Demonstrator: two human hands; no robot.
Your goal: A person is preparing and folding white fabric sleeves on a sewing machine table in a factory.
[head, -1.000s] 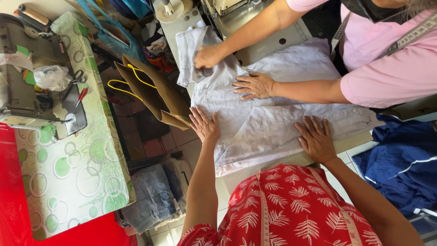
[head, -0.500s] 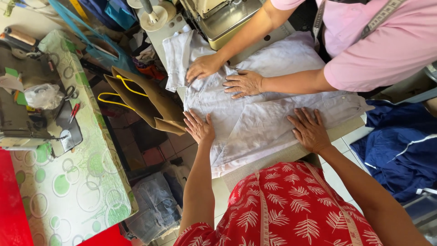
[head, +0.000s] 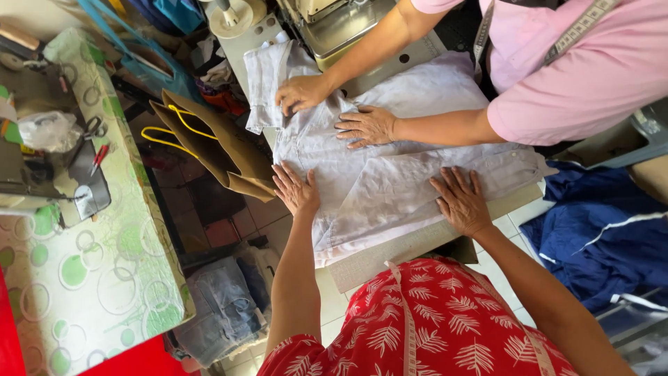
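A pale lilac shirt (head: 390,174) lies spread flat on a small table (head: 390,254). My left hand (head: 296,188) rests palm down on the shirt's left edge, fingers spread. My right hand (head: 460,200) presses flat on the cloth near the table's front edge, fingers apart. Across the table a person in a pink top has one hand (head: 300,92) on the collar end and the other hand (head: 367,126) flat on the shirt's middle. Neither of my hands grips anything.
A brown paper bag with yellow handles (head: 216,139) stands left of the table. A sewing machine (head: 334,21) sits behind the shirt. A green-circled tablecloth (head: 90,264) with scissors (head: 94,129) is at left. Dark blue cloth (head: 605,230) lies at right. Folded grey fabric (head: 223,306) is on the floor.
The view has shifted, so the table sits lower in frame. The other person's hands slid slightly along the shirt. My hands stay flat on the cloth in much the same spots.
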